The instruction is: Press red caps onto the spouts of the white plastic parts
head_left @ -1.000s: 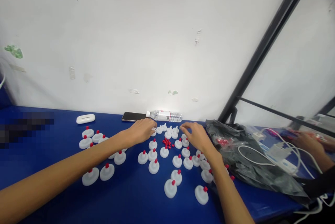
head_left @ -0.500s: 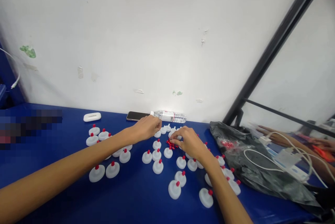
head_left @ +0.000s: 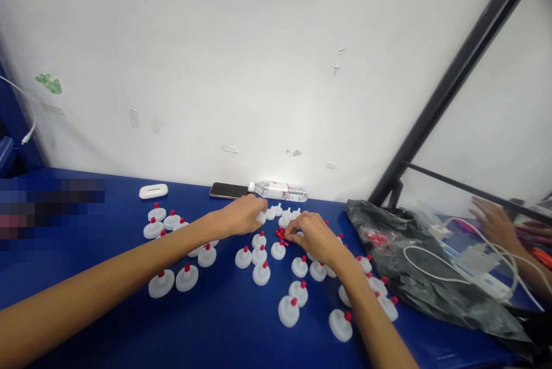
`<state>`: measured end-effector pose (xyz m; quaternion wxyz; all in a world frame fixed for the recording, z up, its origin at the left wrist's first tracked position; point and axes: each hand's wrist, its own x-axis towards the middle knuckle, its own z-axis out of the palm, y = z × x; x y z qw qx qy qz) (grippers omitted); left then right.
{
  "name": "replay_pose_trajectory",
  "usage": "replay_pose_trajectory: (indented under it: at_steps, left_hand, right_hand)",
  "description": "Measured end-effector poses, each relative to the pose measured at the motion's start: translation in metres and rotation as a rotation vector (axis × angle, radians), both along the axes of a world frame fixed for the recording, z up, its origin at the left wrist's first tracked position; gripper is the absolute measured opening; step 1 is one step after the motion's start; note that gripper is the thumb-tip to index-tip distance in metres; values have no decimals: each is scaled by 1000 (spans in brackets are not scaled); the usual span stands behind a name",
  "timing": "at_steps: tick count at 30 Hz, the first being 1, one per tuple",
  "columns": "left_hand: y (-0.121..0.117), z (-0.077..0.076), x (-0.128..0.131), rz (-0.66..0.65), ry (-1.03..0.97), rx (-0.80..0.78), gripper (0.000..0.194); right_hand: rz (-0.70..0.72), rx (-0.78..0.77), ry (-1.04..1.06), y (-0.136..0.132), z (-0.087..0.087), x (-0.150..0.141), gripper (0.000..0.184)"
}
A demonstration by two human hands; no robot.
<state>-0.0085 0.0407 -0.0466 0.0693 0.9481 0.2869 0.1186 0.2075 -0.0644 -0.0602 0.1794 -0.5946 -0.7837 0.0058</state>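
My left hand [head_left: 246, 214] is closed at the back of the blue table, its fingertips on a white nozzle lid [head_left: 261, 218] that they partly cover. To its right, my right hand [head_left: 311, 235] reaches down to a small pile of red caps [head_left: 281, 233], thumb and fingertips pinched together at the pile's edge. Whatever sits between those fingertips is too small to make out. Behind the hands stand several bare white lids [head_left: 285, 219]. White lids topped with red caps, such as one nearby lid [head_left: 278, 250], are spread in front and to both sides.
Along the wall lie a phone [head_left: 228, 191], a water bottle [head_left: 280, 191] and a white case [head_left: 153, 191]. A dark plastic bag [head_left: 414, 277] with a white cable and power strip [head_left: 478, 268] covers the right side. Beyond a black frame, another person's hand [head_left: 495, 222] shows.
My left hand has dropped slightly onto the white lid. My right fingertips have moved lower against the red caps. The other person's hand at the right has shifted.
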Motion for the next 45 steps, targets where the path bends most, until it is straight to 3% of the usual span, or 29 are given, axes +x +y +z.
replay_pose_trajectory:
  at_steps: [9,14,18,21,25,29,34,39,45]
  left_hand:
    - [-12,15,3,-65,-128,-14,41]
    - [-20,19,7,-91,-199,-103,30]
    - [-20,20,9,-130,-259,-213,24]
    - [-20,22,9,-151,-311,-342,25]
    - [-21,29,9,-165,-399,-655,45]
    - [-22,37,9,-218,-515,-964,41]
    - [-18,34,8,-208,-605,-1145,39]
    - [-20,32,10,-192,-621,-1174,32]
    - [-22,35,10,-51,-632,-1010,18]
  right_hand:
    - [-37,139,298,-6,15,-1,18]
    - [-52,247,489,-7,20,-14,20]
    - [-16,250,578,-7,18,-21,18]
    - [8,241,614,-7,17,-22,16]
    - [3,293,633,-9,19,-22,14]
    - [7,372,630,-11,19,-24,14]
    - [41,403,615,-10,18,-25,13]
    - [62,385,600,-9,17,-23,9]
    - [13,346,548,-11,21,-25,16]
